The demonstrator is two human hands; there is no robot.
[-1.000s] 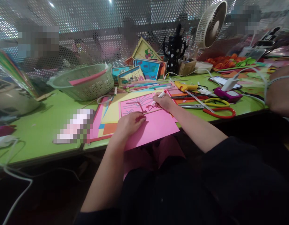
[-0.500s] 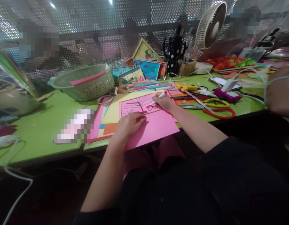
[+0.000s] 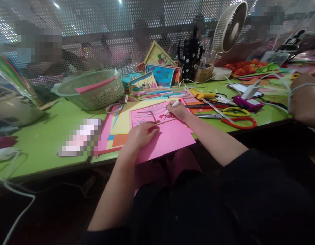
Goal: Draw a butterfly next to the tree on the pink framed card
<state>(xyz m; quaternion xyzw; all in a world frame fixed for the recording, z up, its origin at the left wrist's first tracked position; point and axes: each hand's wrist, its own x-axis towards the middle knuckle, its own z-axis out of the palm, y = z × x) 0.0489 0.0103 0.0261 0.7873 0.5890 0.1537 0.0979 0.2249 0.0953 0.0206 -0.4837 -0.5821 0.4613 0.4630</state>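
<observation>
My right hand [image 3: 178, 110] is closed around a white marker [image 3: 176, 103] with a red end, its tip down on a framed pink picture [image 3: 136, 117]. Dark branching lines and a small rounded outline in darker colour show on that picture. My left hand [image 3: 143, 133] lies with its fingers stretched flat near the picture's lower edge, steadying on the pink sheet [image 3: 170, 137]. A thin wooden strip [image 3: 165, 121] runs along that edge, by my left fingertips. Yellow paper [image 3: 119, 125] and other coloured sheets are stacked beneath.
A green basket [image 3: 92, 90] stands back left, beside small framed pictures [image 3: 161, 75] and a black bottle [image 3: 189, 59]. Right of my hand lie red-handled scissors [image 3: 239, 123], a yellow glue gun [image 3: 202, 94] and a purple plug block [image 3: 246, 103]. Another person's arm [image 3: 304, 100] rests at far right.
Both hands stay almost where they were, with the marker tip still on the picture. The other person's arm at far right has shifted slightly.
</observation>
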